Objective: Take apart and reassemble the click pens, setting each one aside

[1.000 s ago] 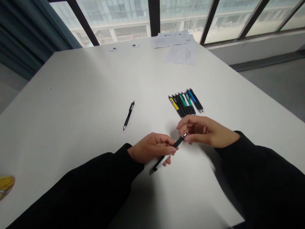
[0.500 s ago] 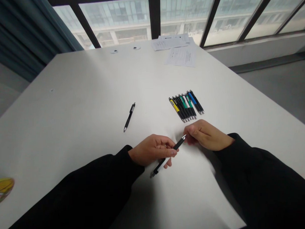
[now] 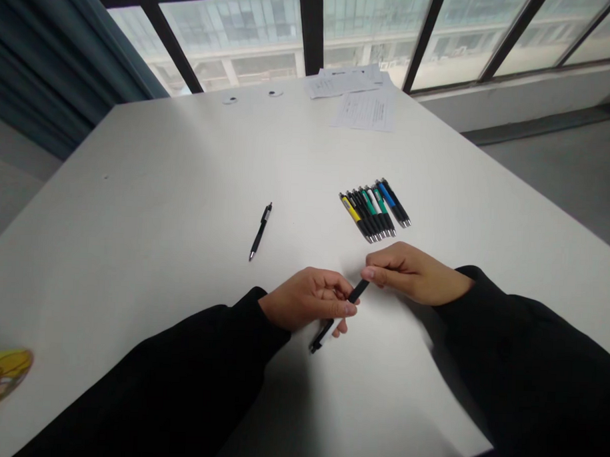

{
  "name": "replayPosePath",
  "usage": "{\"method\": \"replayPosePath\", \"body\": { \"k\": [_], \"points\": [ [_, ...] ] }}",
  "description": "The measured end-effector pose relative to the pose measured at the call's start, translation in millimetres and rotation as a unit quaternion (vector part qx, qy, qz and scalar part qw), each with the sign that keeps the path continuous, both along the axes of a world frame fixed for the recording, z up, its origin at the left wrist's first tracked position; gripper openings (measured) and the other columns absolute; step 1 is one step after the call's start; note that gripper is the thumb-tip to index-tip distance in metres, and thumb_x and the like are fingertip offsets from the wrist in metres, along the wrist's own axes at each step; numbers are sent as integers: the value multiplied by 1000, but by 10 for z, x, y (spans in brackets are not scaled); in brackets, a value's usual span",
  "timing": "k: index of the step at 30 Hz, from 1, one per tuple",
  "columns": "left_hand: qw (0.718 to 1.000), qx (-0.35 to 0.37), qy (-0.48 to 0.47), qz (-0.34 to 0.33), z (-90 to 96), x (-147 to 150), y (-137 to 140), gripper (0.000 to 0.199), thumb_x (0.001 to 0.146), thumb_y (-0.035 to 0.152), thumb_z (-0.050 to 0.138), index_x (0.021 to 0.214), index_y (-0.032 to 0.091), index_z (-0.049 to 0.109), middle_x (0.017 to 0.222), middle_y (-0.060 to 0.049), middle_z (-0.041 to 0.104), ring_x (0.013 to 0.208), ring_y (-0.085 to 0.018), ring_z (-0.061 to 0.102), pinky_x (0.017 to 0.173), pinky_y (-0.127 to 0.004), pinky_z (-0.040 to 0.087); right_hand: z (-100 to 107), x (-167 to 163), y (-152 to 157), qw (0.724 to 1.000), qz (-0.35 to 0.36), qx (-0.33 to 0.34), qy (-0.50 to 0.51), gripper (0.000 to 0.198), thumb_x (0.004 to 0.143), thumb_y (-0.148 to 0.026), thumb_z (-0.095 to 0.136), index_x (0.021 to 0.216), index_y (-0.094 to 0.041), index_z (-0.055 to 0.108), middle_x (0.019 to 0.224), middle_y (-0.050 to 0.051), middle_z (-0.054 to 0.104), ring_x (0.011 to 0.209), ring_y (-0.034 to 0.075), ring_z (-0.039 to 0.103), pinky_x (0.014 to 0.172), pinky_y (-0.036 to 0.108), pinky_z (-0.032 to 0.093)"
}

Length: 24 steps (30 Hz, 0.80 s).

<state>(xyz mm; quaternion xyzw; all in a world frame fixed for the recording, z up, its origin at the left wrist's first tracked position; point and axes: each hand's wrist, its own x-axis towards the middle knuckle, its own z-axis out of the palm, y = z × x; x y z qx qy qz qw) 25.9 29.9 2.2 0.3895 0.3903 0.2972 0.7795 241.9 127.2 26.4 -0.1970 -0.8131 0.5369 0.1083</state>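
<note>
Between my hands is a black and white pen (image 3: 326,334), slanting up to the right above the white table. My left hand (image 3: 310,299) pinches it around the middle between thumb and fingers. At its upper end, my right hand (image 3: 401,272) has thumb and fingers closed over the tip, which is hidden. Just beyond my right hand lies a row of several pens (image 3: 368,214), with yellow, black, green, white and blue barrels, side by side. A single black pen (image 3: 261,231) lies apart, beyond my left hand.
The white table (image 3: 187,164) reaches to a window at the back. Printed papers (image 3: 364,109) lie at its far edge, beside two cable holes (image 3: 230,100). A yellow patterned object (image 3: 4,378) shows at the left edge. A blue curtain (image 3: 65,53) hangs at the back left.
My right hand has closed its thumb and fingers over the pen's tip, which was bare before. My left hand keeps its pinch on the pen, almost in place.
</note>
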Motion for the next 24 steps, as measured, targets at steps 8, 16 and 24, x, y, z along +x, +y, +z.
{"method": "replayPosePath", "body": {
  "k": [8,16,24],
  "points": [
    [985,81,-34,147,-12,20,59,35,66,32,90,81,13,65,73,-3,71,69,-13,67,69,-26,52,-102,-89,-117,998,12,-63,15,32,90,-47,65,85,-16,58,71,0,63,61,12,53,58,24,40],
    [934,127,9,333,-91,-2,128,31,69,32,88,86,13,70,78,-2,71,62,-6,59,62,-19,47,-90,-131,-171,999,13,-26,-20,20,92,-36,63,87,-17,59,69,-1,64,59,10,52,58,23,41],
    [909,88,-33,406,-49,1,171,33,60,26,92,79,13,68,74,0,69,67,-10,67,65,-21,55,-73,-155,-152,997,-67,31,-7,27,93,-42,63,91,-15,68,65,-1,60,53,9,49,51,23,37]
  ]
}}
